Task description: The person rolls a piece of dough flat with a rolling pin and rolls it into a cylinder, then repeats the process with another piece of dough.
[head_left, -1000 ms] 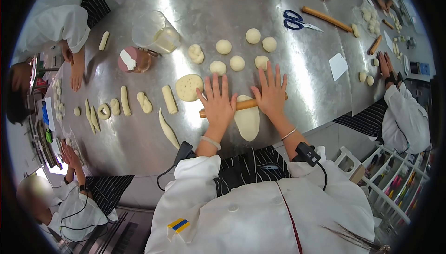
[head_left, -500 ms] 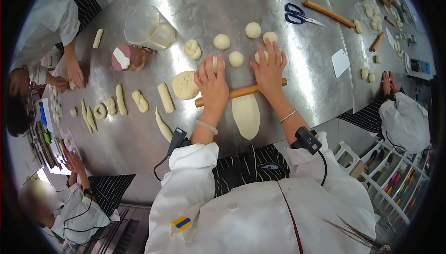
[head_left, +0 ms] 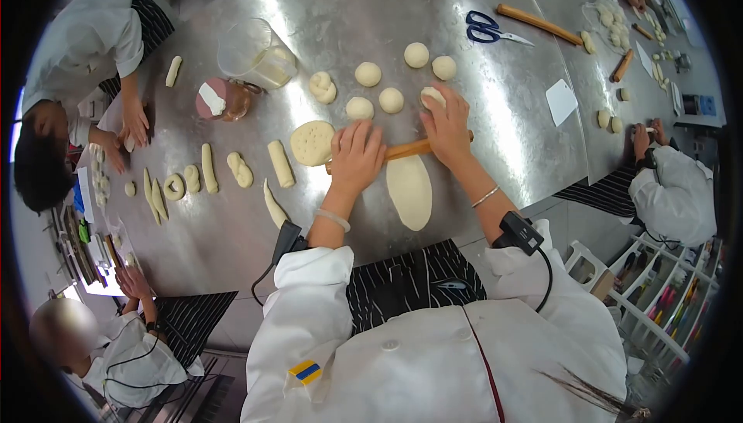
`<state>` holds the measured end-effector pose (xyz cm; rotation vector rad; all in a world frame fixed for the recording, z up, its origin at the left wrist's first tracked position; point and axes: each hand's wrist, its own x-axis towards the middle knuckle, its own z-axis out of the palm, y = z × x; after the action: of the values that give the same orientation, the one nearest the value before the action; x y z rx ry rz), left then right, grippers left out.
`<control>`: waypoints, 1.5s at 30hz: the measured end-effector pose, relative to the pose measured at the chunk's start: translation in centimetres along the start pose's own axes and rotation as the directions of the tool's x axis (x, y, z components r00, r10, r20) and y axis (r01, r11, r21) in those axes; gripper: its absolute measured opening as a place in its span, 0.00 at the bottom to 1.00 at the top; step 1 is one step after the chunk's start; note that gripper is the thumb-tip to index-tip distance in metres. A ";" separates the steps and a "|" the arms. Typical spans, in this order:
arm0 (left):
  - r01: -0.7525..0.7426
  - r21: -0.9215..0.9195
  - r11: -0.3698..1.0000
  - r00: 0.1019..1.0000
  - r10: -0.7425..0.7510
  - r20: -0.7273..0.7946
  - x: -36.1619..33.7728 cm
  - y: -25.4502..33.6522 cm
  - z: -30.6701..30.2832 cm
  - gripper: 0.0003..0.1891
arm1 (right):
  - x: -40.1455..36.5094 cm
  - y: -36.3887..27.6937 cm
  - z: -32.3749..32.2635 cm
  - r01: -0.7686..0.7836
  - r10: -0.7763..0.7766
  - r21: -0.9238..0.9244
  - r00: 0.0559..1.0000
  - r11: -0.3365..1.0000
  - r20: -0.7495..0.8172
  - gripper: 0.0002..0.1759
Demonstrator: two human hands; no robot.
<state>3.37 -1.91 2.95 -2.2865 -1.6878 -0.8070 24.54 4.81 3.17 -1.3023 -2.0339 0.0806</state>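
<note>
A wooden rolling pin [head_left: 408, 150] lies crosswise over the far end of a flat, elongated oval of dough [head_left: 409, 193]. My left hand [head_left: 358, 152] is curved over the pin's left part, its tip showing beyond the wrist side. At the right end, my right hand [head_left: 446, 125] bends over the pin, its fingers close to a dough ball [head_left: 433, 96] that they partly cover. Just left of my left hand is a round, pricked dough disc [head_left: 312, 143]. Beyond both hands sit several smooth dough balls [head_left: 392, 100].
Shaped dough pieces, including a knot [head_left: 322, 87] and a roll [head_left: 281, 164], lie leftward. A clear plastic jug [head_left: 255, 55] and a reddish container [head_left: 224, 100] stand behind them. Scissors [head_left: 494, 30], another rolling pin [head_left: 538, 23] and a white scraper [head_left: 561, 103] lie right. Other people work around the metal table.
My hands have drawn slightly back toward me, with the fingers more bent, uncovering dough balls beyond the pin. The view has shifted a little. A co-worker's hands at right have moved apart.
</note>
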 end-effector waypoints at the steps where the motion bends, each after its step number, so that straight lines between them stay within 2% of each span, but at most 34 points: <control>1: -0.037 -0.068 0.997 0.994 0.044 0.102 -1.0 -0.3 -0.6 0.25 | -0.6 0.1 -1.2 0.045 -0.050 0.041 0.989 0.998 0.140 0.26; 2: -0.067 -0.138 0.988 0.976 0.094 0.198 -1.8 -0.5 -0.9 0.24 | -1.0 0.2 -2.1 0.086 -0.106 0.087 0.956 0.993 0.273 0.24; 3: -0.072 -0.134 0.988 0.976 0.097 0.195 -2.3 -0.6 -1.1 0.24 | -1.6 0.2 -2.7 0.087 -0.108 0.087 0.958 0.992 0.267 0.24; 5: -0.010 -0.157 0.988 0.927 0.067 0.368 -2.8 -0.7 -1.2 0.21 | -2.5 0.5 -3.6 0.179 -0.205 0.102 0.894 0.979 0.399 0.20; 6: -0.014 -0.156 0.988 0.929 0.071 0.362 -2.8 -0.8 -1.1 0.21 | -2.8 1.0 -3.5 0.182 -0.206 0.098 0.896 0.978 0.394 0.20; 8: -0.070 -0.116 0.991 0.938 0.105 0.332 -2.3 -1.0 -1.2 0.20 | -2.8 1.4 -3.2 0.250 -0.259 0.083 0.842 0.965 0.473 0.20; 9: -0.072 -0.114 0.991 0.939 0.106 0.328 -1.8 -0.8 -1.5 0.20 | -2.5 1.4 -3.1 0.253 -0.261 0.082 0.843 0.964 0.469 0.20; 11: -0.023 -0.075 0.997 0.982 0.037 0.185 -0.2 -0.3 -2.2 0.17 | -1.7 1.4 -2.7 0.175 -0.171 0.033 0.879 0.984 0.445 0.20; 15: 0.044 -0.104 0.994 0.991 -0.031 0.130 1.3 0.4 -4.0 0.17 | -0.1 0.1 -4.9 0.137 -0.141 0.039 0.914 0.990 0.380 0.21; 17: 0.122 -0.171 0.978 0.956 -0.069 0.284 0.2 0.8 -4.5 0.20 | -1.6 -0.4 -6.3 0.077 -0.089 0.046 0.876 0.996 0.475 0.21; 18: 0.120 -0.170 0.978 0.958 -0.069 0.277 -0.8 1.1 -4.5 0.20 | -2.8 -0.5 -6.4 0.082 -0.094 0.045 0.877 0.996 0.471 0.21; 20: 0.256 -0.221 0.941 0.896 -0.146 0.419 -3.0 1.9 -3.8 0.20 | -5.4 -0.2 -6.0 0.044 -0.076 0.074 0.849 0.996 0.523 0.22; 24: 0.295 -0.285 0.912 0.904 -0.169 0.394 -4.0 3.2 -4.2 0.16 | -6.3 -1.0 -6.3 0.012 -0.032 0.039 0.831 0.999 0.555 0.25; 25: 0.301 -0.286 0.910 0.901 -0.174 0.396 -3.7 3.2 -4.4 0.16 | -6.0 -0.9 -6.4 -0.006 -0.013 0.038 0.874 0.999 0.485 0.25; 26: 0.285 -0.280 0.917 0.924 -0.186 0.333 -3.1 3.0 -4.6 0.18 | -5.8 -1.1 -6.3 -0.027 0.009 0.040 0.911 0.999 0.413 0.26; 27: 0.268 -0.272 0.924 0.943 -0.195 0.268 -2.7 2.7 -4.5 0.19 | -5.5 -0.9 -5.9 -0.029 0.009 0.042 0.908 0.999 0.419 0.26; 28: 0.272 -0.271 0.923 0.941 -0.197 0.274 -2.3 2.5 -3.9 0.19 | -5.0 -0.5 -5.3 -0.034 0.026 0.016 0.939 0.999 0.344 0.27; 29: 0.261 -0.219 0.940 0.953 -0.216 0.212 -1.9 2.2 -3.1 0.20 | -4.5 -0.1 -4.8 -0.038 0.040 -0.011 0.964 0.999 0.264 0.29; 30: 0.252 -0.165 0.953 0.962 -0.229 0.147 -1.9 1.9 -2.2 0.21 | -4.0 0.0 -4.1 -0.038 0.040 -0.010 0.963 0.999 0.267 0.29; 31: 0.230 -0.071 0.971 0.956 -0.212 0.204 -2.0 1.8 -1.5 0.26 | -3.6 -0.1 -3.3 -0.104 0.102 0.000 0.975 0.995 0.198 0.31; 32: 0.233 -0.071 0.970 0.955 -0.215 0.205 -2.3 2.0 -1.4 0.26 | -3.6 -0.2 -2.7 -0.167 0.164 0.015 0.978 0.986 0.128 0.33; 34: 0.182 -0.071 0.981 0.937 -0.151 0.316 -2.6 2.4 -1.1 0.32 | -4.1 -0.6 -2.1 -0.166 0.172 -0.053 0.972 0.985 0.163 0.36; 35: 0.185 -0.071 0.980 0.935 -0.154 0.320 -2.9 2.6 -1.2 0.32 | -4.5 -0.8 -2.1 -0.164 0.185 -0.120 0.963 0.979 0.193 0.39; 36: 0.200 -0.083 0.976 0.916 -0.156 0.370 -3.5 3.0 -1.5 0.36 | -5.1 -1.0 -2.3 -0.166 0.188 -0.119 0.962 0.979 0.198 0.39; 37: 0.215 -0.094 0.972 0.896 -0.158 0.416 -4.0 3.5 -1.9 0.40 | -5.8 -1.4 -2.7 -0.158 0.202 -0.177 0.943 0.971 0.265 0.39; 38: 0.215 -0.092 0.972 0.895 -0.159 0.416 -4.6 4.0 -2.4 0.40 | -6.5 -1.9 -3.3 -0.144 0.218 -0.234 0.919 0.961 0.328 0.39; 39: 0.211 -0.083 0.974 0.883 -0.154 0.443 -5.5 4.6 -2.9 0.43 | -7.2 -2.3 -3.9 -0.143 0.216 -0.233 0.921 0.962 0.325 0.39; 41: 0.209 -0.111 0.972 0.871 -0.134 0.472 -7.1 5.4 -3.5 0.50 | -8.9 -3.2 -5.6 -0.060 0.206 -0.313 0.865 0.948 0.457 0.39; 45: 0.206 -0.099 0.974 0.840 -0.124 0.528 -10.3 7.6 -5.3 0.52 | -13.1 -4.1 -7.4 -0.095 0.222 -0.273 0.848 0.957 0.482 0.39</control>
<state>6.64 -15.37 3.21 -2.6659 -2.1344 -0.3607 28.91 -10.18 3.48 -1.7482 -2.4278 0.2925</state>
